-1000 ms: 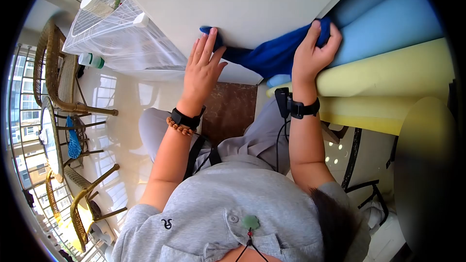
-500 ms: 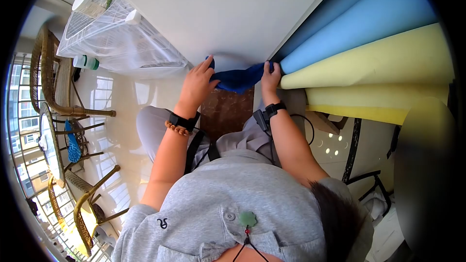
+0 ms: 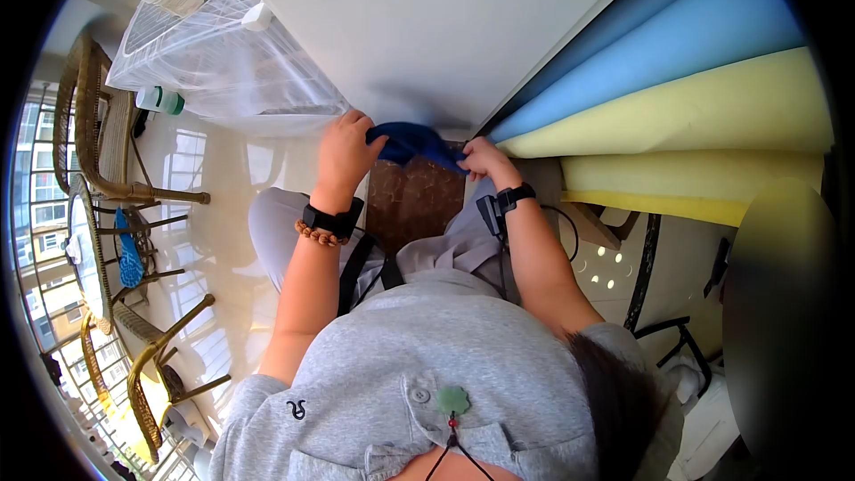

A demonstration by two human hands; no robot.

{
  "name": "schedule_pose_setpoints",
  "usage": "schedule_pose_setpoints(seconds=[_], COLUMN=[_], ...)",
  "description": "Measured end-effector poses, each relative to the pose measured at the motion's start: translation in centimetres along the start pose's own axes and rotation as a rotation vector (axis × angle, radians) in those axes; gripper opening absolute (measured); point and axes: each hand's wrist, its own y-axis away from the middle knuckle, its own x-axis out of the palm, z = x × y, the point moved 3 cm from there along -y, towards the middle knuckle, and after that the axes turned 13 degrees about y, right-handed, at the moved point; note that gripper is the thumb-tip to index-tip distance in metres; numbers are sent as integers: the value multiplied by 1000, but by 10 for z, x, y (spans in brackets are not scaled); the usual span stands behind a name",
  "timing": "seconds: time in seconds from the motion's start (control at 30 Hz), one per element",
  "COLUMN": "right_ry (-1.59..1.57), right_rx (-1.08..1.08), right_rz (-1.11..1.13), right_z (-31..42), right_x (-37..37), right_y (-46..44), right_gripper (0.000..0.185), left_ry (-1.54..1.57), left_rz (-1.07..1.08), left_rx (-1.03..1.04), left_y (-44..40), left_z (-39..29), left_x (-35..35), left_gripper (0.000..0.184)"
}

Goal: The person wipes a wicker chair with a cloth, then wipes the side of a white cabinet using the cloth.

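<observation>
A dark blue cloth [image 3: 411, 141] stretches between my two hands, near the lower edge of a white panel [image 3: 427, 27]. At its left end my left hand [image 3: 346, 153] holds it, fingers curled. My right hand [image 3: 486, 161] pinches its other end between thumb and fingers. Beneath the cloth lies a dark red-brown marbled surface [image 3: 415, 205]. Both wrists wear black straps, and a beaded bracelet circles the left one.
Light blue [image 3: 659, 53] and yellow [image 3: 695, 116] padded rolls stand close on the right. A white wire rack [image 3: 223, 62] under clear plastic is at the upper left. Wicker chairs [image 3: 107, 169] and a round table [image 3: 87, 249] stand on the far left.
My right hand has moved left and down from the blue roll, bringing its cloth end closer to my left hand. My left hand's fingers, earlier stretched out, have curled, and the cloth hangs lower and shorter.
</observation>
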Motion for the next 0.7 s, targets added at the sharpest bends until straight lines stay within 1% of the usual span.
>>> schedule_pose_setpoints(seconds=[0.03,0.07,0.13,0.2,0.23,0.27,0.33,0.37,0.4,0.43,0.5,0.53,0.57,0.6,0.63,0.7], right_ry=[59,41,8,197,286,277,325,346,256,51,-365,-525,-730,-933,-1132,-1103], right_rx=[69,-72,-350,-153,-51,-18,-104,-144,-29,4,72,63,4,-56,-118,-497], right_rz=[349,102,-384,223,520,489,-38,-293,-64,-33,18,71,-42,-160,-280,-642], right_z=[-1,5,17,20,19,16,0,-10,-17,-20,-19,-10,3,21,36,63], right_x=[9,2,-10,-17,-23,-29,-37,-41,-40,-43,-53,-64,-82,-97,-107,-120], right_y=[3,2,9,4,7,8,7,10,8,10,14,24,37,52,62,72], right_gripper=[30,28,25,22,21,20,18,17,15,16,19,23,23,24,24,25], left_ry=[-40,27,-19,-38,-56,-76,-115,-106,-95,-88,-9,26,61,136,254,376], left_rz=[54,57,58,33,58,82,138,167,199,229,138,88,41,-70,-103,-477], left_rx=[-33,-63,-107,-137,-146,-154,-192,-262,-333,-399,-388,-385,-383,-330,-470,-268], left_y=[4,7,12,16,18,20,21,25,26,27,25,21,19,14,3,-8], left_z=[5,9,26,40,44,47,61,69,67,67,67,56,50,49,17,-6], left_x=[1,0,2,2,2,0,0,3,2,0,0,-4,-7,-10,-30,-45], left_gripper=[23,24,23,24,25,27,32,33,33,33,33,33,33,34,33,28])
